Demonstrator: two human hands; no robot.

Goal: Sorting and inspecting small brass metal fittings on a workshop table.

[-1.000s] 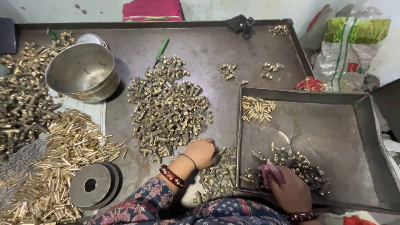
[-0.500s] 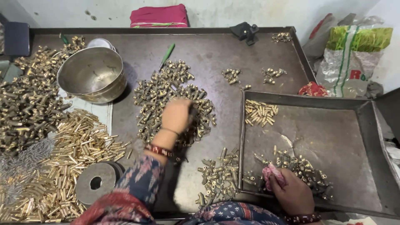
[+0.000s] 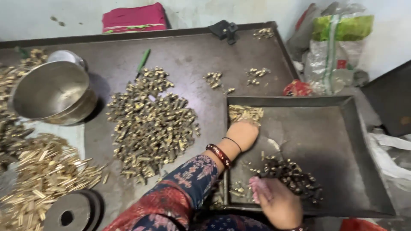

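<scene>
My left hand (image 3: 242, 133) reaches across into the dark metal tray (image 3: 342, 141) and rests, fingers curled, right below a small stack of brass pieces (image 3: 245, 113) in the tray's far left corner. Whether it holds any pieces is hidden. My right hand (image 3: 276, 201) lies at the tray's near edge with fingers bent, touching a dark pile of small metal parts (image 3: 293, 177). A large heap of small brass parts (image 3: 150, 124) is spread over the metal table (image 3: 188, 55) to the left of the tray.
A steel bowl (image 3: 53, 92) stands at the left, beside long brass tubes (image 3: 43, 175) and a grey metal disc (image 3: 68, 214). Small clusters of parts (image 3: 214, 80) lie behind the tray. A pink cloth (image 3: 135, 18) and a plastic sack (image 3: 338, 47) sit beyond the table.
My left hand went from the table's near edge up to the big brass heap, then swung right into the tray's far left corner. The right hand stayed by the dark pile.
</scene>
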